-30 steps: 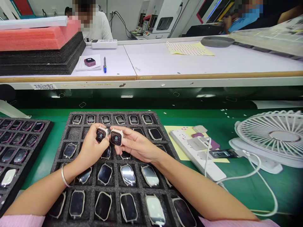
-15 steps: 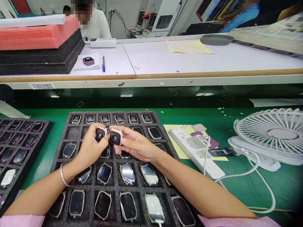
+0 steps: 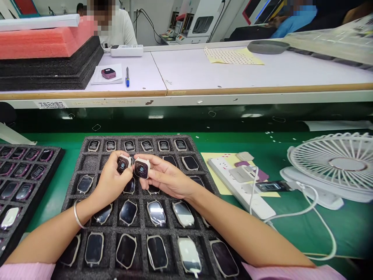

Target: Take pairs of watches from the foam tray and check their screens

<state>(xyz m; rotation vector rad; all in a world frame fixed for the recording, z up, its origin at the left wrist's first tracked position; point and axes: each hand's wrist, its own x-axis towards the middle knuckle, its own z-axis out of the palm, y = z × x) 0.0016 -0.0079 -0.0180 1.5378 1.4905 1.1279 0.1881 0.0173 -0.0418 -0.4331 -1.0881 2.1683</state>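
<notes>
While hands (image 3: pixel 112 177) (image 3: pixel 167 177) hold lit watches (image 3: pixel 124 164) (image 3: pixel 141 168), a label (image 3: pixel 53 105) bears Chinese characters (image 3: pixel 48 105).

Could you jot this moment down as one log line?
left hand: holds lit watch | right hand: holds second lit watch | below: foam tray, more watches

Head cam, fwd/down, nr L hand (image 3: pixel 113 177), R hand (image 3: pixel 167 177)

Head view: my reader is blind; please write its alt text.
A person's left hand and right hand each hold a lit-screened watch over a dark foam tray of watches. A white power strip and fan are to the right, another watch tray left.
</notes>
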